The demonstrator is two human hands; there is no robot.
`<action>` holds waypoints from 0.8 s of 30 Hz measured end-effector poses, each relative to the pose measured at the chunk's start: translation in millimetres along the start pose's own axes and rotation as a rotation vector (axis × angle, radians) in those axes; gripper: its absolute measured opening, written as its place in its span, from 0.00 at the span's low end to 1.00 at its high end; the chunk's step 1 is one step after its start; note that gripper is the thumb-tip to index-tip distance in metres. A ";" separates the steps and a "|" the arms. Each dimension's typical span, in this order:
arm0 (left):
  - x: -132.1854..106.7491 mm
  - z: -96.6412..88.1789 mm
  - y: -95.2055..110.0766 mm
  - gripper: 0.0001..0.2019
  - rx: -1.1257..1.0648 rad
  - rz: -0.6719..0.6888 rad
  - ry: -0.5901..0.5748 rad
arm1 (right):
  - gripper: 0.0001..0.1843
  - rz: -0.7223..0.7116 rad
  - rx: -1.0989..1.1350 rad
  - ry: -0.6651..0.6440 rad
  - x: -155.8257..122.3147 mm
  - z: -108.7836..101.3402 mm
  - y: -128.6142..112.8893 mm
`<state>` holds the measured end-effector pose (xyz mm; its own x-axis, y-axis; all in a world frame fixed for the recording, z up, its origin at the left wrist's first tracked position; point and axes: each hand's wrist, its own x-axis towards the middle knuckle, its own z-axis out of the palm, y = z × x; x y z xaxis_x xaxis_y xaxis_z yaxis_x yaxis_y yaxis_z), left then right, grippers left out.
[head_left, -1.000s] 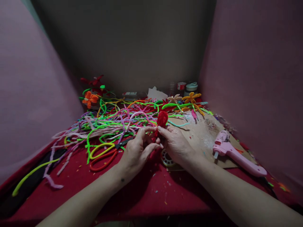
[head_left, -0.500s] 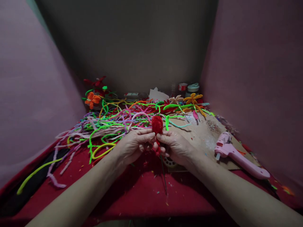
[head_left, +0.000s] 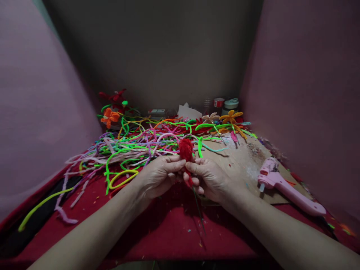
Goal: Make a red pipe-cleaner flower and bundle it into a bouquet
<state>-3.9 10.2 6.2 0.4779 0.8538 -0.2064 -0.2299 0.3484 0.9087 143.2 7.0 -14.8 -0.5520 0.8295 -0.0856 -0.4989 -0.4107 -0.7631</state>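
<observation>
A fuzzy red pipe-cleaner flower (head_left: 186,148) is held upright at the middle of the view, above the near part of the table. My left hand (head_left: 163,174) pinches its base from the left with thumb and forefinger. From the right, my right hand (head_left: 206,176) pinches the same base, its thumb close to the left thumb. Red strands hang below the pinch, partly hidden by the fingers. A thin dark wire stem (head_left: 200,213) slants down from there over the red cloth (head_left: 165,232).
A tangle of coloured pipe cleaners (head_left: 135,144) spreads at left and centre. A pink glue gun (head_left: 289,189) lies at right on a cardboard sheet (head_left: 239,161). Orange flower (head_left: 110,118), yellow flower (head_left: 231,117) and a lidded cup (head_left: 231,105) stand behind. Pink panels (head_left: 309,93) flank the table.
The red flower has turned in my fingers, so its head shows a more ruffled side. Its wire stem has swung a little to the right. Both hands keep their pinch.
</observation>
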 end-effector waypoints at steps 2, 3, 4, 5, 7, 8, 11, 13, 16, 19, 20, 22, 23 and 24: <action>-0.2 0.9 -0.2 0.04 0.000 0.008 0.009 | 0.16 -0.007 0.007 -0.009 -0.4 1.3 0.8; -0.3 1.4 -0.4 0.05 0.001 0.013 0.007 | 0.17 -0.014 0.010 -0.012 -0.7 2.0 1.1; -0.7 1.9 -0.8 0.06 0.002 0.019 0.006 | 0.17 -0.024 0.011 -0.010 -1.1 2.8 1.2; -1.1 2.6 -1.3 0.07 0.000 0.027 0.007 | 0.18 -0.034 0.008 -0.003 -1.5 3.7 1.2; -2.6 5.1 -2.2 0.07 -0.015 0.050 0.019 | 0.19 -0.062 -0.007 0.021 -2.4 5.2 0.9; -3.6 7.0 -2.5 0.07 -0.027 0.061 0.029 | 0.19 -0.078 -0.018 0.034 -2.8 5.8 0.7; -6.3 13.8 -2.1 0.07 -0.071 0.090 0.068 | 0.20 -0.128 -0.038 0.045 -3.6 6.4 -0.3; -7.3 17.9 -0.6 0.06 -0.089 0.116 0.107 | 0.20 -0.134 -0.042 0.032 -3.9 5.5 -0.9; -7.5 21.2 2.5 0.06 -0.081 0.148 0.138 | 0.20 -0.118 -0.039 0.033 -3.7 3.1 -1.5; -7.0 21.1 4.3 0.07 -0.069 0.155 0.128 | 0.21 -0.134 -0.029 0.046 -2.8 1.5 -0.7; -7.0 20.8 4.3 0.07 -0.064 0.155 0.130 | 0.21 -0.144 -0.028 0.044 -2.4 1.5 0.0; -7.3 20.6 3.7 0.07 -0.044 0.145 0.129 | 0.21 -0.156 -0.031 0.036 -2.0 1.9 1.5; -7.5 21.1 3.1 0.08 -0.035 0.137 0.117 | 0.21 -0.155 -0.033 0.035 -2.0 2.3 2.1; -7.8 21.9 2.6 0.08 -0.032 0.128 0.099 | 0.21 -0.150 -0.037 0.034 -2.0 2.6 2.3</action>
<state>10.4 -4.0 18.1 0.3576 0.9254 -0.1253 -0.3111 0.2446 0.9184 141.4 3.4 -14.7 -0.4500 0.8930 0.0098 -0.5489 -0.2680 -0.7918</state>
